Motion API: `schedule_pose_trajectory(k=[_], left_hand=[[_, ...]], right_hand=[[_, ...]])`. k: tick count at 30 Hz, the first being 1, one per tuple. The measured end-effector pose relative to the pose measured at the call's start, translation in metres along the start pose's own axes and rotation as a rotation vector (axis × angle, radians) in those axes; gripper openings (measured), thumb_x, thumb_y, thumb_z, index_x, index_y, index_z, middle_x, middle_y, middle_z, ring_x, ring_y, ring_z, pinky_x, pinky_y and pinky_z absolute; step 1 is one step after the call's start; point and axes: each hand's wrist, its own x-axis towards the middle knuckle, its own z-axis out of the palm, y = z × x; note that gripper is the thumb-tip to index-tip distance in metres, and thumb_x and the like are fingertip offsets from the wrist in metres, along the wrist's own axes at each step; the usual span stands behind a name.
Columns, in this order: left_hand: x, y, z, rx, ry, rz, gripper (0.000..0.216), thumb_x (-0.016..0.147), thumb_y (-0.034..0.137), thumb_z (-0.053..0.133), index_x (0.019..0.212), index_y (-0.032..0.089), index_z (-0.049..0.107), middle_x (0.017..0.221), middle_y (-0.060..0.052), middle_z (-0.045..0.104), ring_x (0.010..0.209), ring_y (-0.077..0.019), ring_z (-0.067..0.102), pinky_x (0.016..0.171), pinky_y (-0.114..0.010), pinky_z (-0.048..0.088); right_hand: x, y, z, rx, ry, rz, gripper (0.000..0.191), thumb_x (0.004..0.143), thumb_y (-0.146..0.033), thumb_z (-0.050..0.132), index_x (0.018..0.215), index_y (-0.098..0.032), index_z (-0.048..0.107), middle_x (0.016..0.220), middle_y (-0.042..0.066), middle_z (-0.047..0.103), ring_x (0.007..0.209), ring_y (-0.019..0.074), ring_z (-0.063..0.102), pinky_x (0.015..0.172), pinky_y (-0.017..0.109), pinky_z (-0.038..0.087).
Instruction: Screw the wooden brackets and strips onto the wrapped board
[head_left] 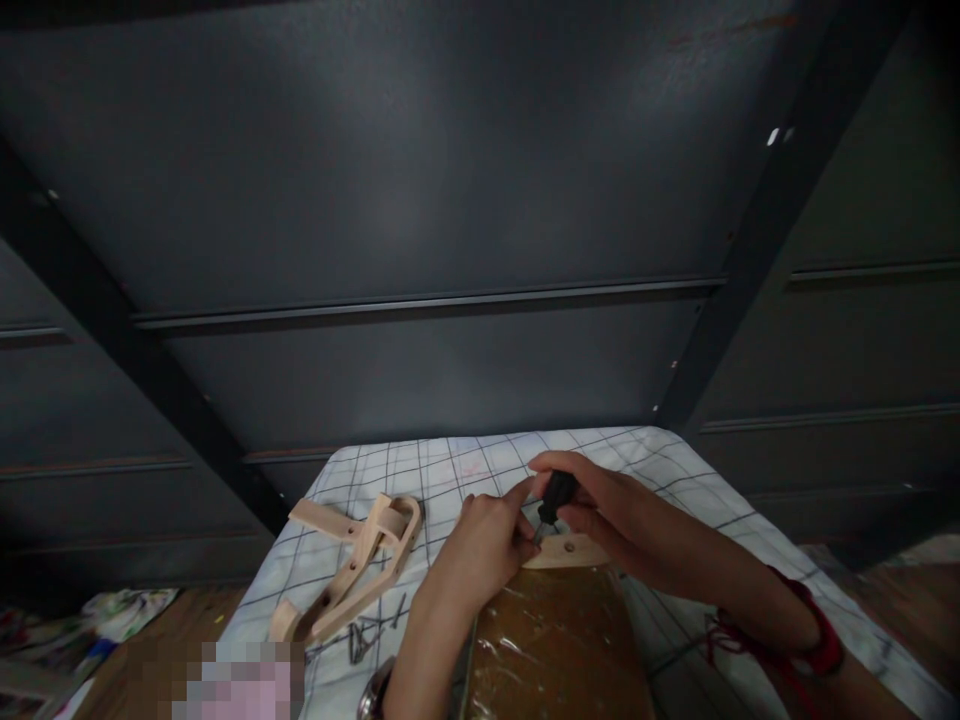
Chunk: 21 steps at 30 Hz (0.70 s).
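Note:
My right hand [589,495] is closed around the black handle of a screwdriver [557,494]. The shaft tilts down to the left end of a pale wooden piece [570,552], which has a dark hole in its face. Beside that end, my left hand [495,535] is closed with its fingers pressed at the wood and close to the screwdriver tip; what exactly is pinched there is hidden. The wooden piece lies across the far end of a brown box wrapped in clear tape [559,640].
Several pale wooden parts [364,555] with holes lie left on the checked cloth [450,465]. Loose metal screws [364,638] lie near them. A dark metal panel wall [420,370] rises behind the table. Cloth items [124,612] lie on the floor at lower left.

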Motion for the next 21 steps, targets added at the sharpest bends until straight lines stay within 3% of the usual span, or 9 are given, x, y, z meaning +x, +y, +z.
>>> schedule_pose_trajectory(k=[6,10,13,16,18,21], left_hand=[[0.000,0.006,-0.003,0.090,-0.027,-0.034,0.051,0.066,0.013,0.050,0.116,0.018,0.045,0.076,-0.001,0.066,0.074,-0.0180,0.059,0.071,-0.031,0.039],[0.001,0.008,-0.004,0.103,-0.011,-0.037,0.037,0.070,0.016,0.049,0.106,0.019,0.052,0.079,-0.001,0.066,0.075,-0.0182,0.058,0.070,-0.030,0.038],[0.000,0.009,-0.004,0.084,-0.004,-0.046,0.024,0.071,0.016,0.048,0.093,0.019,0.056,0.079,-0.001,0.066,0.076,-0.0176,0.058,0.070,-0.030,0.038],[0.000,0.010,-0.004,0.068,-0.003,-0.060,0.025,0.069,0.015,0.049,0.092,0.019,0.056,0.078,0.000,0.066,0.076,-0.0175,0.058,0.069,-0.029,0.039],[0.000,0.010,-0.004,0.078,0.000,-0.074,0.029,0.068,0.015,0.050,0.096,0.019,0.055,0.079,-0.001,0.066,0.076,-0.0185,0.058,0.069,-0.030,0.039],[0.000,0.010,-0.003,0.106,-0.001,-0.078,0.034,0.067,0.016,0.051,0.101,0.019,0.054,0.079,-0.003,0.067,0.077,-0.0202,0.058,0.069,-0.032,0.039]], right_hand=[[0.003,0.003,0.012,-0.038,0.117,-0.003,0.024,0.079,-0.020,0.045,0.103,-0.019,0.042,0.079,0.003,0.061,0.064,0.0131,0.057,0.054,0.023,0.043],[0.005,0.002,0.020,-0.041,0.160,-0.009,0.014,0.079,-0.022,0.045,0.093,-0.019,0.042,0.068,0.000,0.057,0.055,0.0114,0.053,0.048,0.022,0.039],[0.006,0.002,0.022,-0.015,0.195,0.042,0.012,0.078,-0.023,0.047,0.086,-0.019,0.040,0.063,-0.002,0.053,0.052,0.0106,0.051,0.047,0.022,0.038],[0.006,0.001,0.021,0.018,0.200,0.121,0.013,0.076,-0.026,0.050,0.081,-0.020,0.039,0.059,-0.004,0.051,0.049,0.0105,0.050,0.045,0.021,0.037],[0.006,0.000,0.018,0.048,0.177,0.126,0.017,0.074,-0.024,0.052,0.087,-0.019,0.042,0.066,-0.002,0.056,0.053,0.0108,0.052,0.047,0.022,0.039],[0.004,-0.001,0.012,0.117,0.083,0.073,0.037,0.077,-0.018,0.050,0.111,-0.021,0.039,0.087,0.002,0.063,0.066,0.0116,0.058,0.055,0.022,0.044]])
